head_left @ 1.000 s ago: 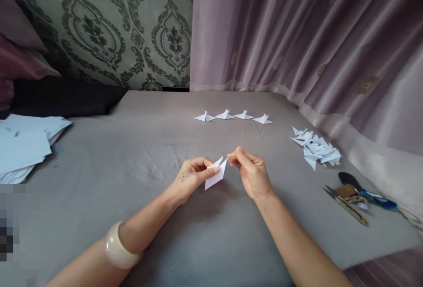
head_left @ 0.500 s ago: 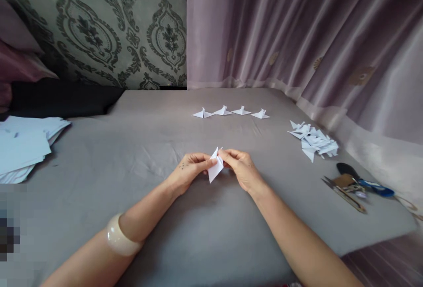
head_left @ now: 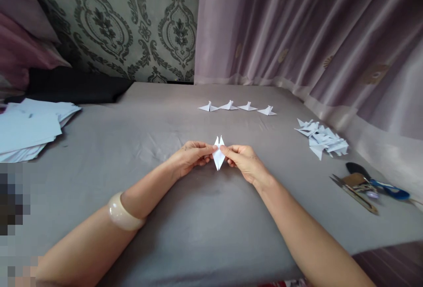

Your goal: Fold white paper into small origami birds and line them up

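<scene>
A small white folded paper point(head_left: 218, 158), diamond-shaped with two narrow points at its top, is held upright between my hands above the grey cloth point(head_left: 158, 243). My left hand point(head_left: 194, 154) pinches its left edge, thumb in front. On the opposite edge, my right hand point(head_left: 243, 159) pinches it the same way, with the thumb near the middle. The fingers behind the paper are partly hidden. Farther back, several white origami birds point(head_left: 230, 105) stand in a row with their wings spread.
A pile of folded white paper pieces point(head_left: 325, 139) lies at the right. Nearer are scissors point(head_left: 390, 189), a pointed metal tool point(head_left: 357, 196) and a brown piece point(head_left: 354, 179). Stacked white sheets point(head_left: 29, 126) and black cloth point(head_left: 79, 85) are at the left. A curtain point(head_left: 257, 27) hangs behind.
The folded paper has turned from a slanted position to upright, its two top points now apart and facing me. My right thumb has moved onto its front. The view has shifted slightly.
</scene>
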### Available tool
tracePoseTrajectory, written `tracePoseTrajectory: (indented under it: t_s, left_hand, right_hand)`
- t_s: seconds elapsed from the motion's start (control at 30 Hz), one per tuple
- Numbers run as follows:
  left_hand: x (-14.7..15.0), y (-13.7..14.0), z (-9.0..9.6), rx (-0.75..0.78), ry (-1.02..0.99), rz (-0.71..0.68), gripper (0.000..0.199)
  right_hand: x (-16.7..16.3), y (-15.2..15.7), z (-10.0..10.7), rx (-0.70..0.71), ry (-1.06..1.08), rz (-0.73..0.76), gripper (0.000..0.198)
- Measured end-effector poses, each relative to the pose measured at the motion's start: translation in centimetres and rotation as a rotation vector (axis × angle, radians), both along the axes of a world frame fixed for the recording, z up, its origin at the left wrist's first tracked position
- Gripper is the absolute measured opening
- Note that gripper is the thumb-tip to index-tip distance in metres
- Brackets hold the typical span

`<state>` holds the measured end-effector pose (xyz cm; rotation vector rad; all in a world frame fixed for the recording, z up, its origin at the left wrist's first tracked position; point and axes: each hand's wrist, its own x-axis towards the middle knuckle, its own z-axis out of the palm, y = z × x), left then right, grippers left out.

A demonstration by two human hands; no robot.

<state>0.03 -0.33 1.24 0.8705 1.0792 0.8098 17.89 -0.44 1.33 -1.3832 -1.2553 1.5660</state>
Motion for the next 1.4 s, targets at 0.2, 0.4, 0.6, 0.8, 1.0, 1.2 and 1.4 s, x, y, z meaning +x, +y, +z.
tracePoseTrajectory:
  t_s: [0.2,0.4,0.6,0.8,1.0,1.2,1.4]
  left_hand:
    - [-0.4,0.1,0.4,0.06,0.258,-0.065,0.033]
    - [-1.5,0.7,0.0,0.272,0.66,-0.07,0.031]
    - [-2.6,0.8,1.2,0.739,0.927,-0.158,0.017]
    - [-3.3,0.7,-0.5,0.991,0.92,-0.422,0.021]
    - [-3.9,1.1,-1.4,1.028,0.935,-0.435,0.018]
    - [-4.0,0.9,-1.5,1.069,0.94,-0.419,0.018]
    - [-4.0,0.6,-2.0,1.125,0.925,-0.376,0.029]
  right_hand:
    - [0.3,0.9,0.0,0.007,-0.141,0.142,0.034]
    - [-1.2,2.2,-0.5,0.166,-0.493,0.114,0.026]
    - [-2.0,2.3,0.0,0.304,-0.716,0.129,0.025]
    - [-1.9,1.7,-0.4,0.427,-0.769,0.094,0.011]
    - [-0.2,0.9,-1.7,0.731,-0.609,0.254,0.026]
    - [0.1,-0.1,-2.1,0.834,-0.594,0.27,0.034]
    - [-0.1,0.0,-2.0,0.789,-0.63,0.272,0.022]
